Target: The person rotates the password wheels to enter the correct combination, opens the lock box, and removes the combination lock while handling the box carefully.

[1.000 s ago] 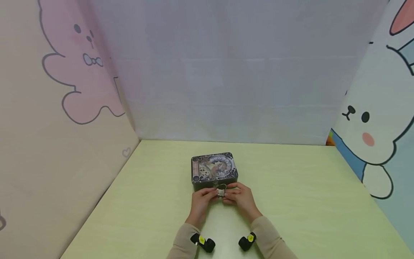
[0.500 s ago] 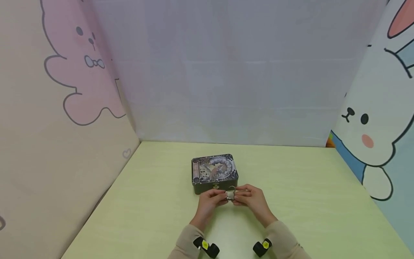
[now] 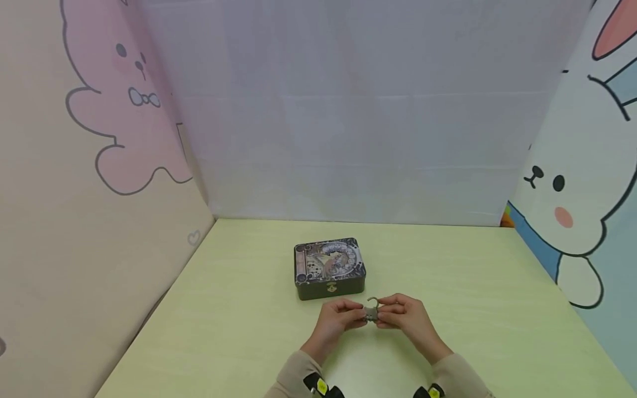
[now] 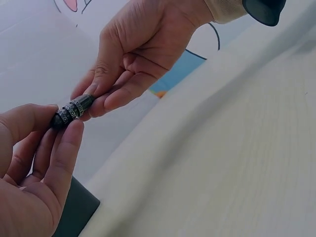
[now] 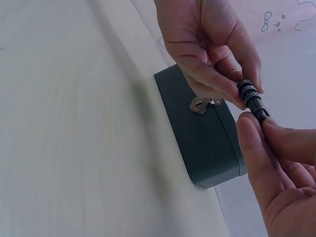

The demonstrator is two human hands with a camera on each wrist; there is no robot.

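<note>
A small combination padlock (image 3: 371,314) with number dials is held between both hands, in front of a tin box (image 3: 330,268). Its curved shackle (image 3: 374,301) points up and one end stands free of the body in the head view. My left hand (image 3: 340,322) pinches the dial end between thumb and fingers. The other end is pinched by my right hand (image 3: 407,320). In the left wrist view the dials (image 4: 72,109) show white digits. The box is dark with a picture on its lid, which is down, and a metal latch (image 5: 200,104) on its front.
The box rests on a pale yellow-green table (image 3: 473,298). A white curtain-like backdrop (image 3: 348,110) rises behind it. Side walls with a pink cartoon figure (image 3: 129,121) and a white rabbit (image 3: 572,193) flank the table.
Both hands have moved right and toward the person with the padlock, away from the box front. The latch, earlier partly covered, now shows fully. The box stays in place.
</note>
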